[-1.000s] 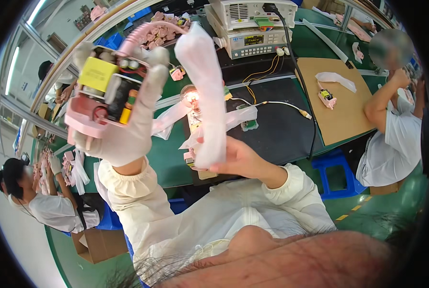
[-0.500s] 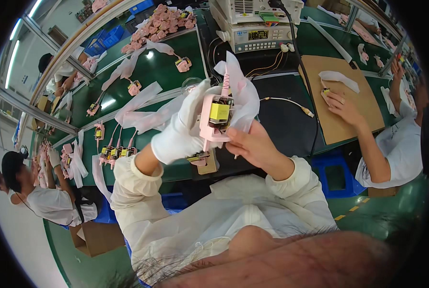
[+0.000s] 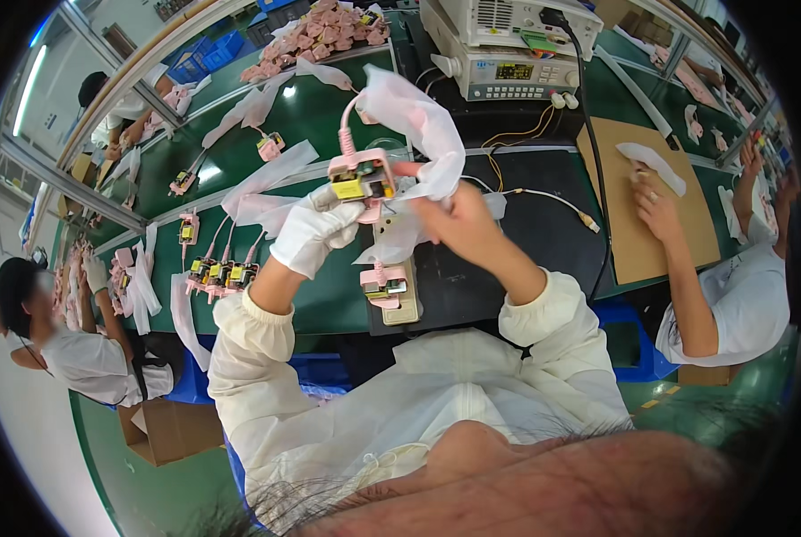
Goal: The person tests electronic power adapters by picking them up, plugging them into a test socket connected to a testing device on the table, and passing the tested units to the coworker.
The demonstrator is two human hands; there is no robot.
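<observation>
My left hand (image 3: 315, 234), in a white glove, grips a pink charger (image 3: 361, 184) by its lower edge. Its housing is open, baring a yellow transformer and circuit parts. From its top a pink cord curves up into a white translucent wrap (image 3: 418, 125), which drapes down on the right. My bare right hand (image 3: 467, 224) is beside the charger at the lower end of the wrap; motion blurs its fingers, so their hold is unclear. Below, a second open charger (image 3: 384, 285) rests on a beige block (image 3: 402, 313), white wrap above it.
Several open chargers (image 3: 221, 276) lie at the left on the green table (image 3: 320, 309). A black mat (image 3: 526, 277) carries a white cable (image 3: 561, 204). Stacked instruments (image 3: 517, 76) stand behind, beside a heap of pink parts (image 3: 315, 40). At right, a co-worker's hand (image 3: 655, 210) is over a cardboard sheet (image 3: 629, 242).
The charger has moved left and tilted in my left hand. My right hand has come off its lower corner and moved up. The second charger on the block now shows fully.
</observation>
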